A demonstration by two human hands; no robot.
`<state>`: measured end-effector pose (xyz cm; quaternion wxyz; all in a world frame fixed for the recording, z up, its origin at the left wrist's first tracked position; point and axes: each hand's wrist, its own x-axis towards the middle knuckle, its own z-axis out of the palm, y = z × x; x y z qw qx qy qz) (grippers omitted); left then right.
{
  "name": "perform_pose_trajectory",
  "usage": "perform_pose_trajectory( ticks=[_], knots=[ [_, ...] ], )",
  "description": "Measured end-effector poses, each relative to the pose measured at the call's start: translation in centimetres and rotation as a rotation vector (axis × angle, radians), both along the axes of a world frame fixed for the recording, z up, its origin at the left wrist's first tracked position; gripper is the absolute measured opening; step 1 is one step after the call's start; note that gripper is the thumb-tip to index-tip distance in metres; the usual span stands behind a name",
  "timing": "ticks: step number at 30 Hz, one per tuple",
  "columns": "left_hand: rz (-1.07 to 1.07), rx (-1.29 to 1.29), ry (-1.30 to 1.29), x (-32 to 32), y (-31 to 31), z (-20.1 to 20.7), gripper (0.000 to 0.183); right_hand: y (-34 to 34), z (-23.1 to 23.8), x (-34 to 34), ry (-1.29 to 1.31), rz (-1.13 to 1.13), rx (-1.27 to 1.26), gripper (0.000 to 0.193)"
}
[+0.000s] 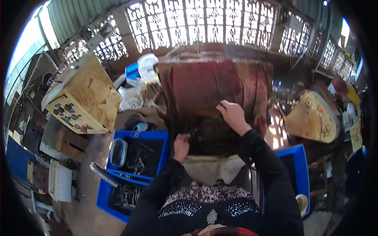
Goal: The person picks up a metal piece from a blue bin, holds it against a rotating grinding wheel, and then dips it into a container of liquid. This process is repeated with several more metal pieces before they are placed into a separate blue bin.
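In front of me stands a machine draped with a dark red cloth (197, 84), its lower middle a dark, shadowed work area (214, 133). My right hand (234, 117) is raised over that area, thumb and fingers pinched on a small dark piece (223, 104) whose kind I cannot make out. Lower and to the left, my left hand (181, 148) is at the edge of the dark area with its fingers curled; whatever they hold is lost in shadow. A pale cloth (214, 168) hangs between the machine and my lap.
Two blue bins (166, 147) with dark, thin pieces stand at my left, a clear plastic box (118, 152) and a silvery cylinder (103, 174) on them. Another blue bin (303, 165) is at my right. A worn control cabinet (88, 94) stands left, a stained yellowish panel (313, 118) right.
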<state>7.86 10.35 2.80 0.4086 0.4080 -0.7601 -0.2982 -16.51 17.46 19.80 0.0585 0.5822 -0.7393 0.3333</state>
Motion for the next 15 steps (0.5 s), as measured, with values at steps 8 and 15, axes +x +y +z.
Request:
perform_pose_trajectory(
  ticks=[8,15],
  knots=[
    [-0.158,-0.419,-0.178,-4.3,-3.8,4.2,0.024,13.1,-4.3,5.3,-0.065,0.182,-0.067,0.018],
    [-0.352,-0.503,-0.596,-5.4,-1.7,2.8,0.016,18.1,-8.7,7.0,0.023,0.282,-0.050,0.027]
  ],
)
